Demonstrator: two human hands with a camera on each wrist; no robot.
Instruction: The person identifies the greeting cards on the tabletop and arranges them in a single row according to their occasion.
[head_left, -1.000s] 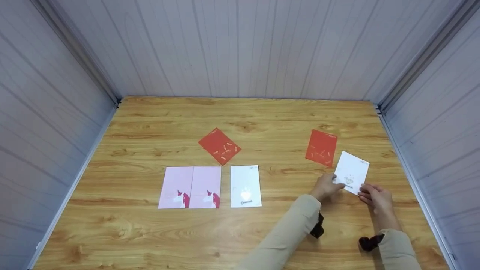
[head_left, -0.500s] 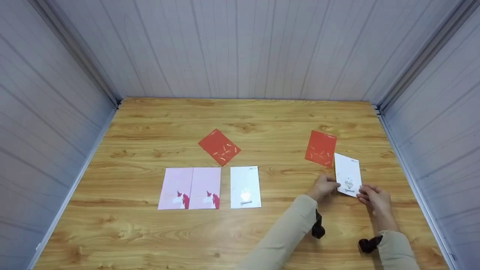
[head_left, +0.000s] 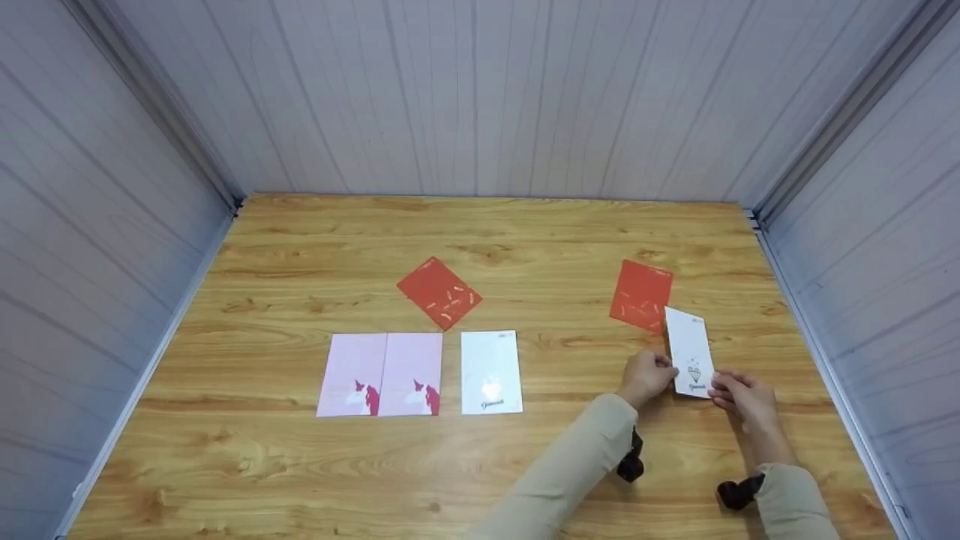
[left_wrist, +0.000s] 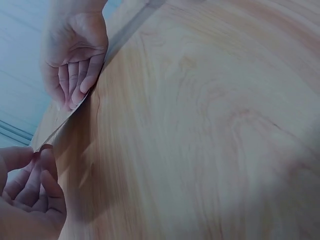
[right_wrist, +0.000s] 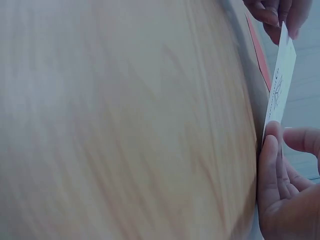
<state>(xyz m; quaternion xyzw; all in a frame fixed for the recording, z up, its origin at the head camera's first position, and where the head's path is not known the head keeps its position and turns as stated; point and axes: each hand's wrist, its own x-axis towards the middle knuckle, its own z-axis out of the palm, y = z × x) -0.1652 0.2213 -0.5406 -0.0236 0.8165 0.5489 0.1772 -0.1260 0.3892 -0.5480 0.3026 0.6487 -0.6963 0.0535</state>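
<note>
Pinching the white card point(head_left: 687, 346) low on opposite sides with the fingers of left hand point(head_left: 646, 376) and right hand point(head_left: 750, 401) — held tilted over the desk point(head_left: 225, 472) between both — stretching lengthwise away toward the nearer red card point(head_left: 642, 291).

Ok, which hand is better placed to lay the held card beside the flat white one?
Likely the left hand: pinching the held card by its left edge, it sits nearer the flat white card than the right hand.

Card point(head_left: 689, 351) over table point(head_left: 360, 480), between fingers point(right_wrist: 270, 155)
</note>
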